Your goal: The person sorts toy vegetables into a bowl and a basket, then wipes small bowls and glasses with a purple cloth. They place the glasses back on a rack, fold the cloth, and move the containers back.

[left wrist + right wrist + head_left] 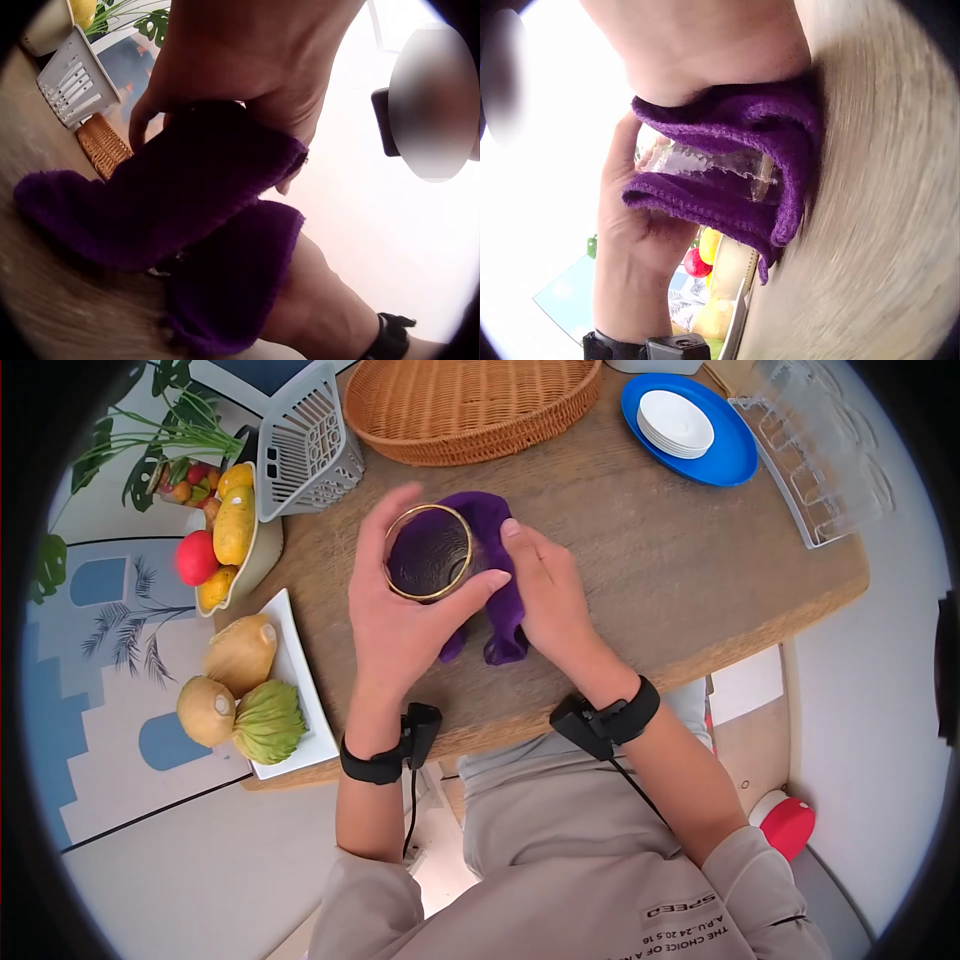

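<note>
A clear glass (428,560) with a gold rim is held above the wooden table, its mouth facing up toward the head camera. My left hand (392,622) grips it from the left, thumb and fingers curled round its side. A purple cloth (490,515) wraps the outside of the glass, with folds hanging down. From the right, my right hand (555,600) holds the cloth against the glass, thumb on top. In the right wrist view, ridged glass (697,161) shows between two cloth folds. Most of the right fingers are hidden behind the cloth.
Behind the hands stand a wicker tray (470,450) and a grey plastic basket (310,450). On the left are a fruit bowl (262,560) and a white plate (315,730) with fruit. A blue plate (735,450) with small white dishes and a glass rack (800,500) stand at right.
</note>
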Tool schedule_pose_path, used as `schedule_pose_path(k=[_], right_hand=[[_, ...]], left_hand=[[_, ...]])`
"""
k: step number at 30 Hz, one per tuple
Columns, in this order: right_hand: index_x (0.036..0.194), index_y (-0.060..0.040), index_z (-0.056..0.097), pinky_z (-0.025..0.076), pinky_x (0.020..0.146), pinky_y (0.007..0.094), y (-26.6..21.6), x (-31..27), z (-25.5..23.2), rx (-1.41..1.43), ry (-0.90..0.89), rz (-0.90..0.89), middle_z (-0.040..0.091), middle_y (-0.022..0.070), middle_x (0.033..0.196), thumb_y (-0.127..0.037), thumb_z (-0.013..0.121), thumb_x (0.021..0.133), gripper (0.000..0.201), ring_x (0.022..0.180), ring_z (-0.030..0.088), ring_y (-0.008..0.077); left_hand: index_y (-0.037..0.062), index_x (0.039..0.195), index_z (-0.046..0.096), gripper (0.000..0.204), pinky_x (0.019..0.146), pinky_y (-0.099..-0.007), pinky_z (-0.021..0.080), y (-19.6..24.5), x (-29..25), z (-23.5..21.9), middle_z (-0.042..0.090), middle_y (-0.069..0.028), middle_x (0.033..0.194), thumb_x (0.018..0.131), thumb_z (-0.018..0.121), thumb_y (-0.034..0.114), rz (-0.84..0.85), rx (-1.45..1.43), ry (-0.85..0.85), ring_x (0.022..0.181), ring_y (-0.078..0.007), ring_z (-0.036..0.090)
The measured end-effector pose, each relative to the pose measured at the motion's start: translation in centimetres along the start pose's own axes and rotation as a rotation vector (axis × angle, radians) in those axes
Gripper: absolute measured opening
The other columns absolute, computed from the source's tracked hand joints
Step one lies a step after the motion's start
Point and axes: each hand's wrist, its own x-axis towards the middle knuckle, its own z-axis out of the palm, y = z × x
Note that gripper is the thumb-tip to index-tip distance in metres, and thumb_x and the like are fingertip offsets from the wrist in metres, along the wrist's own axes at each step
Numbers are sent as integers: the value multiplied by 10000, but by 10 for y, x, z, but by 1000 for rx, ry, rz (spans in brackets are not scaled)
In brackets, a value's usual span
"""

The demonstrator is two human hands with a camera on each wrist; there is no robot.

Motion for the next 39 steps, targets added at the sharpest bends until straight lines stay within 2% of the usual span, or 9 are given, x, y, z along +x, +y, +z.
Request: schedule_pose_path(k=[3, 6, 9, 13, 18, 27, 33, 35, 39], right_hand=[[962, 43, 644, 456, 685, 329, -12, -3, -13, 151, -1, 161, 597, 63, 711, -316, 432, 1086, 436, 692, 547, 149], [983, 48, 657, 446, 667, 292, -13, -6, -20, 228, -11, 126, 590, -4, 724, -317, 451, 1085, 431, 701, 530, 97], [1048, 36, 673, 479, 705, 288, -14, -6, -32, 265, -123, 186, 650, 11, 804, -299, 474, 1078, 391, 737, 579, 115], [1221, -5, 627, 531, 877, 327, -28, -12, -45, 925, -152, 606, 693, 88, 1048, -272, 488, 1063, 340, 906, 670, 190], [1329, -9, 551, 488, 1056, 428, -10, -20, -46, 1499, -420, 687, 643, 140, 1269, -257, 480, 1049, 380, 1156, 634, 263], [1325, 11, 537, 476, 1067, 437, -9, -30, -47, 963, -179, 686, 634, 145, 1286, -186, 482, 1041, 350, 1189, 613, 261], [1380, 18, 509, 467, 1086, 425, -32, -40, -128, 1233, -113, 709, 599, 171, 1353, -179, 514, 1036, 396, 1236, 593, 294], [1387, 30, 494, 448, 1098, 416, -51, -46, -150, 1031, -43, 529, 578, 173, 1382, -210, 514, 1033, 428, 1275, 570, 280], [1221, 35, 627, 510, 926, 314, -84, -46, -173, 441, -47, 409, 688, 89, 1120, -134, 537, 960, 323, 995, 661, 179]], left_hand=[[11, 1233, 581, 635, 948, -306, 530, 2, 1, -1, 694, -94, 1154, 696, 910, 94, 19, 22, 27, 1060, -172, 664], [-9, 1228, 576, 567, 983, -324, 518, -1, -3, -2, 682, -168, 1230, 739, 858, 51, 14, -86, 103, 1105, -197, 658], [-35, 1245, 558, 507, 1003, -356, 510, 3, -2, -16, 661, -228, 1254, 805, 787, 71, -50, -344, 105, 1139, -247, 654], [-60, 1289, 517, 512, 1009, -419, 508, 16, 9, -27, 610, -298, 1301, 866, 714, 149, 60, -505, 183, 1179, -336, 639], [-24, 1305, 504, 602, 1015, -386, 516, 21, 5, -9, 658, -195, 1201, 779, 796, -32, 50, -343, 129, 1123, -273, 654], [-12, 1284, 508, 650, 998, -349, 523, 20, -1, 12, 661, -140, 1193, 742, 865, 7, 27, -124, -60, 1121, -215, 653], [-20, 1261, 508, 551, 974, -340, 533, 15, 12, -1, 655, -140, 1192, 799, 808, -20, -101, -351, -6, 1123, -219, 650], [-11, 1260, 514, 561, 973, -343, 535, 16, 11, 5, 657, -131, 1190, 792, 823, -1, -79, -336, -26, 1121, -209, 650], [25, 1278, 537, 676, 981, -363, 535, 5, 8, 14, 669, -104, 1167, 720, 910, 106, -78, -192, -84, 1102, -199, 663]])
